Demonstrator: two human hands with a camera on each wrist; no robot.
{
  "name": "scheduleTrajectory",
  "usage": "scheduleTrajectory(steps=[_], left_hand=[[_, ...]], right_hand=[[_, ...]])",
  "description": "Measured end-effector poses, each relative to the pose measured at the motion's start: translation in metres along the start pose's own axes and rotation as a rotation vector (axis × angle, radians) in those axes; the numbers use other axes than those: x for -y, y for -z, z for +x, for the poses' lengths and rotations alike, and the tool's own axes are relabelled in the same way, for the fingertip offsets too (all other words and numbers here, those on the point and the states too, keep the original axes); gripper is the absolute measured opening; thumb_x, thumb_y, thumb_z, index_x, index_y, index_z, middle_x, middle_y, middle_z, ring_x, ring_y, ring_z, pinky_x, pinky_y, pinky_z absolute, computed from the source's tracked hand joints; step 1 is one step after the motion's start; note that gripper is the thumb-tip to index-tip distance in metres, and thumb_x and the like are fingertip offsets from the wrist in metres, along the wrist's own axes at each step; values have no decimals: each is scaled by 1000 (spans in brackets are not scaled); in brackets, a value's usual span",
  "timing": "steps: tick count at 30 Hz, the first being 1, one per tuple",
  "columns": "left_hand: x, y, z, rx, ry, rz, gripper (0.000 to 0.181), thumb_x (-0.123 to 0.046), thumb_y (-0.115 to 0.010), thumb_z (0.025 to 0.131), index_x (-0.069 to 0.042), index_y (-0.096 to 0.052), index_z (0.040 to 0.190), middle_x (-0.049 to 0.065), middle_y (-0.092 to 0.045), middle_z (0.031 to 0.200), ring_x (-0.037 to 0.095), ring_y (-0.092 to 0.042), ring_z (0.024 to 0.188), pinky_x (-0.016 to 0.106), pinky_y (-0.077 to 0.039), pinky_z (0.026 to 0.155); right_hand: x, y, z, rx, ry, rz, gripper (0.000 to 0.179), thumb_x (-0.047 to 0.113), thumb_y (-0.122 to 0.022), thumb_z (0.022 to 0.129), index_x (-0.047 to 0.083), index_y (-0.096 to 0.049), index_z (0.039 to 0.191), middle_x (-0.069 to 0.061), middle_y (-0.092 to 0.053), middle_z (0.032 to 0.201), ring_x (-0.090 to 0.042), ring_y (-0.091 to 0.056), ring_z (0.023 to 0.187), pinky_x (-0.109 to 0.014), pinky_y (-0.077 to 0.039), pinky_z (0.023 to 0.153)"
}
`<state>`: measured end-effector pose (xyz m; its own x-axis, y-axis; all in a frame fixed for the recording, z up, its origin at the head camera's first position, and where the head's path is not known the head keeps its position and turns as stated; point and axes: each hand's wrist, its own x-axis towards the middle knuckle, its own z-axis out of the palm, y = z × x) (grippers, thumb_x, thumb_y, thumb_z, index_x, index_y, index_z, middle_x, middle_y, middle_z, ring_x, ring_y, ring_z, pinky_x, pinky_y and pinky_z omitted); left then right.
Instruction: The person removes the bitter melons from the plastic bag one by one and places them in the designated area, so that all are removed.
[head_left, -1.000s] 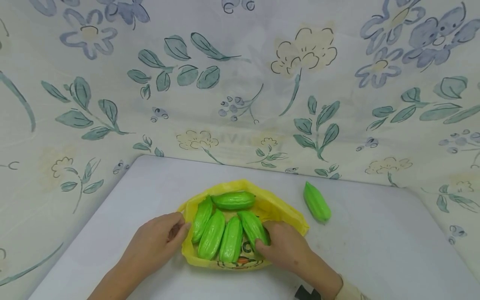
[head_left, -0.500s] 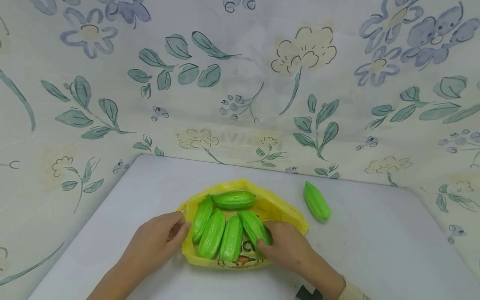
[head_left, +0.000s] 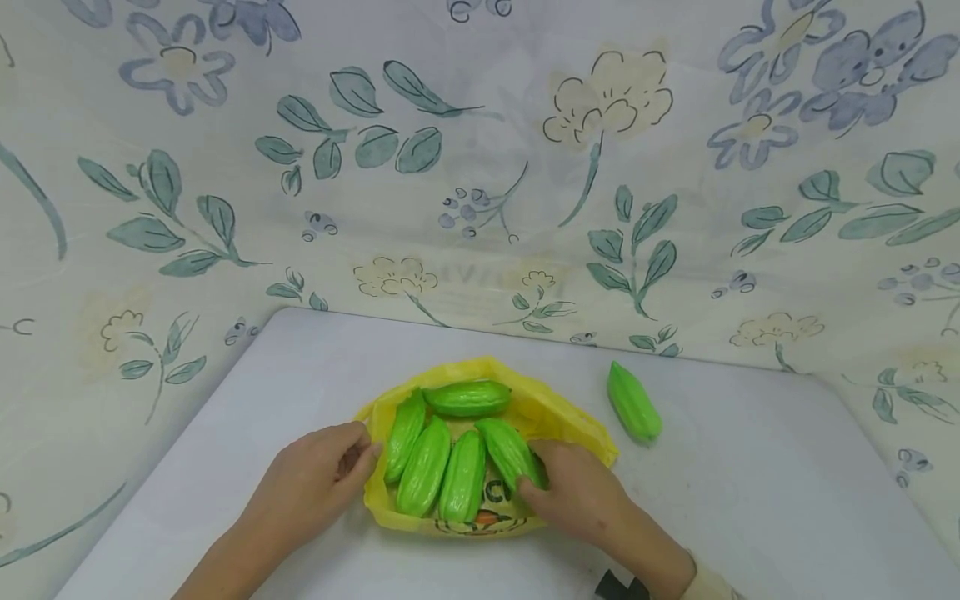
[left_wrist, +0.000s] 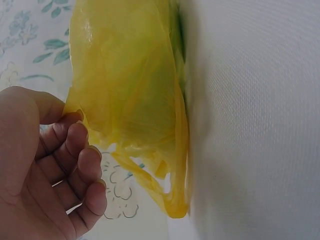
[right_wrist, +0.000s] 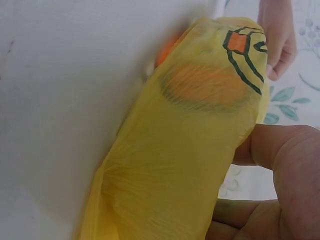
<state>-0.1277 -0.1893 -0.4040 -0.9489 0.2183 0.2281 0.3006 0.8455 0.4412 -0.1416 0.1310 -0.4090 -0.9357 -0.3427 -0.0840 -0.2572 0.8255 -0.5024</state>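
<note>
A yellow plastic bag (head_left: pixel 577 425) lies on the table with its mouth spread wide. Several glossy green bitter melons, ridged lengthwise, rest inside, one (head_left: pixel 467 399) across the back and others side by side in front. My left hand (head_left: pixel 324 468) pinches the bag's left rim between thumb and forefinger; its other fingers curl loosely in the left wrist view. Reaching over the right rim, my right hand (head_left: pixel 576 492) grips the rightmost bitter melon (head_left: pixel 507 450), thumb in front and fingers partly hidden behind. In the right wrist view, the bag's wall (right_wrist: pixel 170 150) hides that melon.
Another bitter melon (head_left: pixel 633 403) lies alone on the white table (head_left: pixel 750 483), behind and right of the bag. A flower-printed cloth (head_left: pixel 480 167) hangs along the back and sides. Something black (head_left: pixel 618 586) shows beside the right wrist at the front.
My right hand has shifted very slightly to the right. The left hand keeps its place at the bag's rim, and the melons lie nearly as before.
</note>
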Motion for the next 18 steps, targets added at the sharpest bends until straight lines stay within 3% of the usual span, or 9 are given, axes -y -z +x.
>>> scheduleTrajectory(steps=[11,14,18], left_hand=[[-1,1,0,10,17,-4,31,-20,-70,100,-22,-49,77,-10,-42,63,8,-40,60,27,-35,55],[-1,0,0,1,12,-3,32,-19,-70,99,-22,-49,76,-10,-41,63,8,-40,59,27,-35,55],[0,0,0,-18,-7,-5,33,-18,-71,98,-22,-47,75,-11,-40,63,7,-39,59,26,-34,55]], right_hand=[[2,8,-4,-20,23,-16,12,24,-70,93,16,-62,90,6,-54,70,-10,-50,63,-28,-45,58],[3,10,-5,-28,20,-10,18,24,-71,93,10,-68,103,7,-57,75,-10,-52,66,-28,-47,60],[3,13,-7,-28,-2,-3,42,26,-73,93,2,-66,127,5,-64,88,-9,-55,72,-29,-50,65]])
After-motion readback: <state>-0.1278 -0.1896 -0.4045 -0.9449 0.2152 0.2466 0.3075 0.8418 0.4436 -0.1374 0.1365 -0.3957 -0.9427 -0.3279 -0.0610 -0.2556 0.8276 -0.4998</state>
